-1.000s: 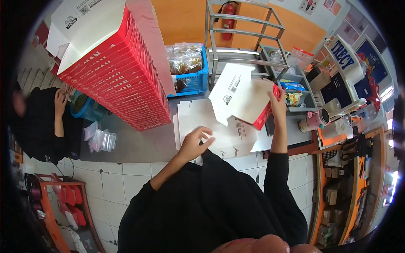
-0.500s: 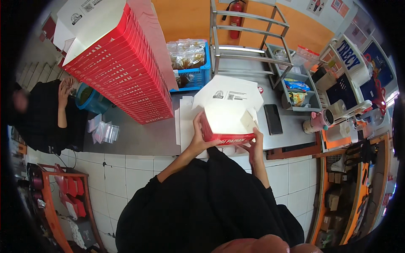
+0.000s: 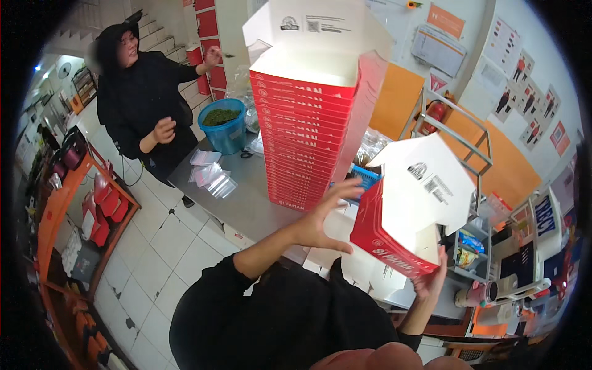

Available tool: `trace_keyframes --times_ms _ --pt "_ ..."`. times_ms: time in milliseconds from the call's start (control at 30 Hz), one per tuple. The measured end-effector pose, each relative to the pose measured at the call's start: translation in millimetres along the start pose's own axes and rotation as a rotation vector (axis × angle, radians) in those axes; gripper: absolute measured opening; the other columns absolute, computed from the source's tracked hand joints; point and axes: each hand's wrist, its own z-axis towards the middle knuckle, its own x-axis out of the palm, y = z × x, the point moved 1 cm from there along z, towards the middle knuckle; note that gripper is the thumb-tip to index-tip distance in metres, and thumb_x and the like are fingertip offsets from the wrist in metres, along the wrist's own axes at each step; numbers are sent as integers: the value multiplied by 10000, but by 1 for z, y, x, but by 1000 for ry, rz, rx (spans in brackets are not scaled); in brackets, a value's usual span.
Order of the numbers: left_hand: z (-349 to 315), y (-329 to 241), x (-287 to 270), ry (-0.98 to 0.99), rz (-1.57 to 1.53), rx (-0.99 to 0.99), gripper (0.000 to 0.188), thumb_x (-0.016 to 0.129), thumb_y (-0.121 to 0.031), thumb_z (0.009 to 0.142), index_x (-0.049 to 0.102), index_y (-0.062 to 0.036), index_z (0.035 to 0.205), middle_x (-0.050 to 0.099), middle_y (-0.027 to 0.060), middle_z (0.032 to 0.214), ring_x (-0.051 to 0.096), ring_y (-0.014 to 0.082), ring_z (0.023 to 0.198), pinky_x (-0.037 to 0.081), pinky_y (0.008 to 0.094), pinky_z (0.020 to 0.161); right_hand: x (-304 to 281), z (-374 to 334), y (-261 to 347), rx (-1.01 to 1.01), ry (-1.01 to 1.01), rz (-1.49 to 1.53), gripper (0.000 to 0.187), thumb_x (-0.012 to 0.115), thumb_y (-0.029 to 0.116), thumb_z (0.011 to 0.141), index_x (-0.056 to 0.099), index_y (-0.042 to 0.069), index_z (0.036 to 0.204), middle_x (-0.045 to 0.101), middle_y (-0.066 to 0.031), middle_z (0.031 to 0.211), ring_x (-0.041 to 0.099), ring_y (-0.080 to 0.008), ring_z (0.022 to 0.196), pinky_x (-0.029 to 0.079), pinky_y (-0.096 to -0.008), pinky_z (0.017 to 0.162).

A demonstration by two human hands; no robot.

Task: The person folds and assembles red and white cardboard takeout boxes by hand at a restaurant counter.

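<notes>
Item: one open-topped red-and-white box (image 3: 394, 229), white flap raised at its far side. Location: in the air, tilted, to the right of the tall stack of boxes (image 3: 304, 154) and in front of the person.

Right grip (image 3: 431, 276): closed on the box's lower right corner. From here the box extends up and to the left – its printed red front wall slopes from upper left down to this corner, and that wall appears to be the long side.

Left grip (image 3: 325, 219): spread wide, thumb and fingers apart, facing the box's left end. Contact with the box: cannot tell from where I stand. It is the nearer of the two to the stack – set between stack and box.

Stack: similar boxes nested upright, standing on the grey tabletop (image 3: 250, 211), apart from the held box.

Also present: white flat card (image 3: 372, 275) on the tabletop, beneath the box.
</notes>
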Motion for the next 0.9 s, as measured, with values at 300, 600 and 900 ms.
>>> trace_keyframes --times_ms 300,600,900 --pt "32 -21 -175 -730 207 243 839 814 -408 697 406 -35 1328 380 154 1378 398 267 1274 336 414 1046 124 18 107 -505 229 -63 550 484 429 950 413 77 1367 552 -195 1266 599 -325 1096 568 -544 785" --pt "90 27 -234 -521 -198 282 1039 862 -371 659 261 17 1413 312 166 1417 312 279 1337 255 414 1117 348 29 85 -553 345 -527 606 539 438 891 429 101 1383 558 -120 1272 652 -193 1000 586 -338 740" --pt "102 30 -246 -464 288 235 1158 729 -687 629 249 5 1424 346 227 1372 341 367 1287 270 476 1064 402 58 49 -339 349 -786 675 493 492 910 338 106 1442 544 -81 1301 682 -158 899 603 -327 705"
